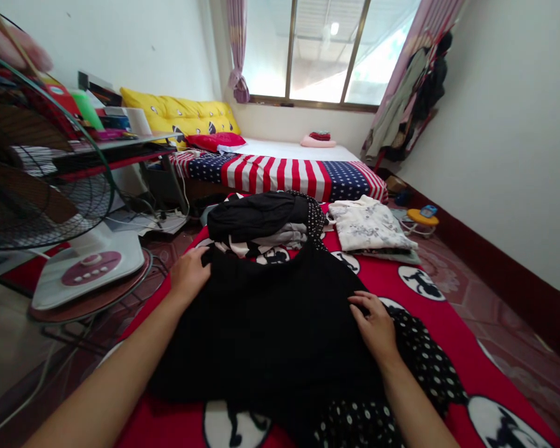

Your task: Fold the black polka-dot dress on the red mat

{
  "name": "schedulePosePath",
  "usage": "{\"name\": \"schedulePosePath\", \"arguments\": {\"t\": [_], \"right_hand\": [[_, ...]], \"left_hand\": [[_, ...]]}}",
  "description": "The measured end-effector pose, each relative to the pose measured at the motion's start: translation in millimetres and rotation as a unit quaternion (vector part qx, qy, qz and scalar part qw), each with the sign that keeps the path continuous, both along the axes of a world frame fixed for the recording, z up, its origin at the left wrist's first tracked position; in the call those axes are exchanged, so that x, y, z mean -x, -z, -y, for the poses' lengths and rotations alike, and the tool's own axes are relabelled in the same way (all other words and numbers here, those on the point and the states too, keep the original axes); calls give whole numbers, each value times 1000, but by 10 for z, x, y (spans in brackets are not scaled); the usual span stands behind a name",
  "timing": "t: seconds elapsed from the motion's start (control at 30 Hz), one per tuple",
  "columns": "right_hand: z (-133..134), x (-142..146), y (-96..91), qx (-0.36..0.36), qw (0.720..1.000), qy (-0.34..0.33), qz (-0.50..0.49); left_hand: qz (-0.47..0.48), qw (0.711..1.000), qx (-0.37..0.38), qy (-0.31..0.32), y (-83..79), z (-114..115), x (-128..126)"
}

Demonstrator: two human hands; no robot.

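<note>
A black top with white-dotted sleeves (270, 323) lies spread over the red bed cover in front of me. At its far left corner my left hand (190, 274) is closed, with the cloth pinched in its fingers. My right hand (374, 323) rests on the right side of the top, fingers apart and lying on the fabric. One dotted sleeve (424, 348) spreads to the right, partly under my right forearm. Just beyond the top sits a pile of folded dark and grey clothes (261, 218). A folded white patterned shirt (371, 224) lies to the right of that pile.
The red cover (378, 274) has white cartoon circles. On the left, a fan (88, 261) stands on a round stool beside a cluttered desk (135, 146). Another bed with a flag-striped cover (280, 176) is under the window. Clothes hang on a rack (410, 99) at right, near a yellow stool (422, 218).
</note>
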State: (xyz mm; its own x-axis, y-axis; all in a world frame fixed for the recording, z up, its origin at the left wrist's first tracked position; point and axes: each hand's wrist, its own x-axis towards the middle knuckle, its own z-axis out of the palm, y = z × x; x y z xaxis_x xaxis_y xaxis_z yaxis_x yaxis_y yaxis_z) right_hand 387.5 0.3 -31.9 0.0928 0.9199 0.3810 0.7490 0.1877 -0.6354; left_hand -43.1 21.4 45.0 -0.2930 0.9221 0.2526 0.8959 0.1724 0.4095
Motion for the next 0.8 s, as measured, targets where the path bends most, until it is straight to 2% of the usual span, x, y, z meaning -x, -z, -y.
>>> {"name": "schedulePosePath", "arguments": {"t": [0.07, 0.13, 0.2, 0.3, 0.37, 0.5, 0.57, 0.63, 0.7, 0.8], "right_hand": [[-1, 0, -5, 0, 1000, 0, 1], [2, 3, -8, 3, 1000, 0, 3], [10, 14, -7, 6, 1000, 3, 8], [28, 44, -25, 6, 1000, 16, 15], [26, 55, -71, 13, 999, 22, 28], [-128, -18, -252, 59, 994, 11, 96], [-305, -92, -346, 43, 991, 28, 127], [-516, -146, -413, 20, 990, 47, 135], [-701, -133, -446, 31, 991, 45, 125], [-787, 85, -459, 60, 992, 19, 106]], "left_hand": [[-83, 992, -47, -89, 12, -73, 86], [-113, 986, -84, -87, 43, -90, 22], [-89, 992, -84, 3, 95, -94, -138], [-25, 979, 9, 200, 220, -125, -406], [-17, 965, 57, 255, 333, -154, -545], [-49, 977, 55, 199, 565, -148, -752], [-79, 982, 24, 170, 655, -111, -840], [-104, 979, -10, 172, 719, -75, -902], [-111, 974, -24, 196, 756, -59, -924], [-110, 972, -16, 208, 775, -64, -912]]}}
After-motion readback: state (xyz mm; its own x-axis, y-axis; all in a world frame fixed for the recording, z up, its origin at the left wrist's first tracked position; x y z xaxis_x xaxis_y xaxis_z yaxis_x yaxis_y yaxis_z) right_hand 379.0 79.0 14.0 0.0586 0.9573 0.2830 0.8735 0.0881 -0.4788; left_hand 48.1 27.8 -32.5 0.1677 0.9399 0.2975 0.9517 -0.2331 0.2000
